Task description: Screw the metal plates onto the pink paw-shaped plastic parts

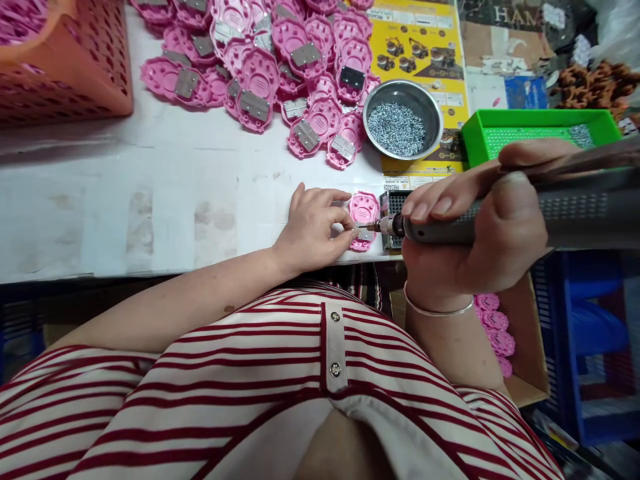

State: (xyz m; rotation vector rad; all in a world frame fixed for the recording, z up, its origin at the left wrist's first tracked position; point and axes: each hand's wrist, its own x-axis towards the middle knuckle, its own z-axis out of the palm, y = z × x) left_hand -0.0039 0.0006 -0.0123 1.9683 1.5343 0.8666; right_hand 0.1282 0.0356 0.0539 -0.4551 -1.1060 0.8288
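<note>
A pink plastic shell [363,207] with a grey metal plate [367,233] lies face up near the table's front edge. My left hand [315,227] rests at its left side, thumb and index finger pinched together over the plate, another finger reaching to the shell's upper edge. Whatever is in that pinch is too small to make out. An electric screwdriver [465,223] lies sideways in my right hand [480,227], fingers wrapped round its dark grey body. Its bit points left, with the tip at my left fingertips over the plate.
Many similar pink shells [260,80] are heaped at the back. A metal bowl of small screws [403,127] and a green tray [540,120] stand to the right. A small black perforated box [393,200] sits beside the shell. An orange basket [100,60] stands back left; a cardboard box [530,353] sits below right.
</note>
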